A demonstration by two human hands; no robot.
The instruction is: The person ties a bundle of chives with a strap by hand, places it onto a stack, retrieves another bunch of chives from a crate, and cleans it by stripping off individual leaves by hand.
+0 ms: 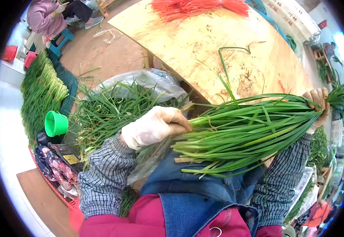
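Observation:
A long bunch of garlic chives [251, 126] stretches across my lap, pale stem ends to the left and leaf tips to the right. My right hand [317, 103], in a light glove, is wrapped round the bunch close to the leafy end, and the tips stick out beyond it. At the stem end, my left hand [156, 125], in a whitish glove, pinches some of the pale stems between thumb and fingers. Several stems fan out loose below that hand. One bent leaf [224, 63] lies on the wooden table [172, 35] ahead.
Loose chives [109, 114] fill a clear plastic bag [156, 81] beside the table. Red ties [199, 8] lie at its far end. Bundled chives [42, 94] and a green bucket [56, 123] are at left. Another person [47, 17] sits near a blue stool [61, 42].

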